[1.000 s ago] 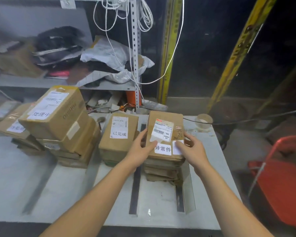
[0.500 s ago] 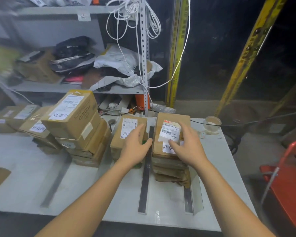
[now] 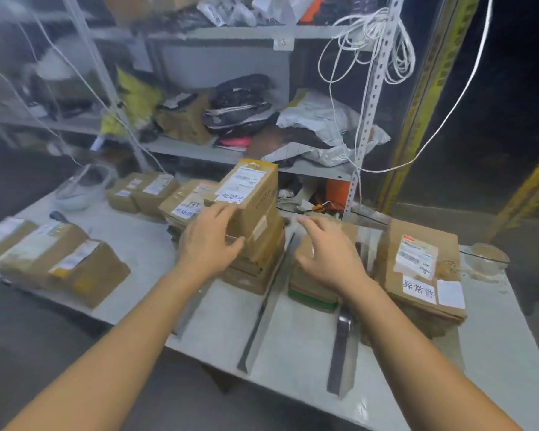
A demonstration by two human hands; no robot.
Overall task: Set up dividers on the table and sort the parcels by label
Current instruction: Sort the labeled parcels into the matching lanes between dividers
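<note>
Left hand point(image 3: 209, 244) with straight fingers touching the tall stack of brown cardboard parcels point(image 3: 257, 213), right hand point(image 3: 327, 256) spread open over a lower brown parcel stack point(image 3: 305, 284), grey metal divider strips point(image 3: 259, 325) between the stacks, on the pale grey worktop point(image 3: 302, 340)

Cluttered shelf point(image 3: 318, 172), white cord point(image 3: 386, 26) (looped on its upright), pale bowl point(image 3: 78, 191)

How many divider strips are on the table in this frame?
3. Left divider, left of the tall stack, partly under an arm; middle divider, between the tall stack and middle stack; right divider, between middle stack and right stack. Parcels may hide more.
</note>
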